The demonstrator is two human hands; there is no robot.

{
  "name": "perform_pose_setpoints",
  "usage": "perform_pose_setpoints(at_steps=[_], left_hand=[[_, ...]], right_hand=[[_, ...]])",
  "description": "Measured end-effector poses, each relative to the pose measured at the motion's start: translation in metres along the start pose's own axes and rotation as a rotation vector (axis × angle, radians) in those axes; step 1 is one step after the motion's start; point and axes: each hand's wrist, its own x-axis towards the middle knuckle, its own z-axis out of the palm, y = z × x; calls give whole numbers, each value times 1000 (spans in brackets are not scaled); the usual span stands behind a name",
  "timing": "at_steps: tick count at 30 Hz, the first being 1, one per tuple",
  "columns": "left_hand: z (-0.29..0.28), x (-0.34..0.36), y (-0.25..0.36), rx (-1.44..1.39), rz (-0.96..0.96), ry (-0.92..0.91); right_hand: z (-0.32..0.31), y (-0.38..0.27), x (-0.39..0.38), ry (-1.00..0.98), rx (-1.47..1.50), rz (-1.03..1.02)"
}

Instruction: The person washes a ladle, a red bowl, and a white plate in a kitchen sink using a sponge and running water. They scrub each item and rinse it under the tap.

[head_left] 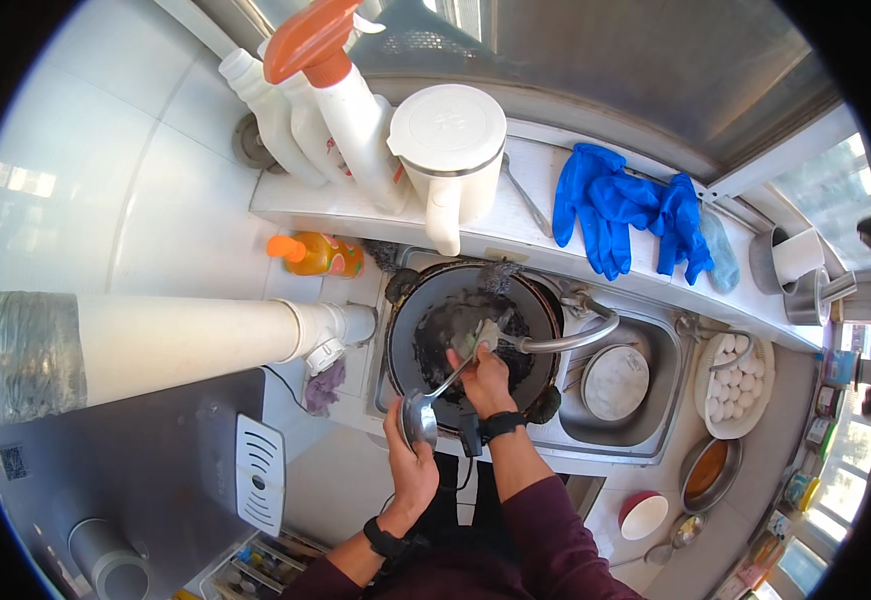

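Observation:
A metal ladle [417, 420] is held by its bowl in my left hand [410, 478], whose fingers are closed round the rim. Its handle slants up and right to my right hand [485, 382], which is closed on a pale greenish cloth [483, 336] pressed around the handle's far end. Both hands are over the near part of a large dark wok [407, 318] set in the left sink basin. Dark, wet-looking patches show inside the wok. A curved faucet [565, 343] reaches over the wok's right side, its tip close to the cloth.
The right basin [655, 425] holds a white plate [616, 382]. On the ledge stand a white jug [448, 130] and a spray bottle [355, 125], with blue gloves [605, 215] further right. A basket of eggs [720, 425] and a metal bowl [695, 500] sit to the right.

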Motion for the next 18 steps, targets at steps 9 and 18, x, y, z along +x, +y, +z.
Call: perform_pose_setpoints(at_steps=[9,18], left_hand=[[-1,-6,3,-65,-51,-75],[-53,-22,-1,-727,-430,-72]], right_hand=[[1,-23,34,306,-69,4],[-40,-107,54,15,-1520,-485]])
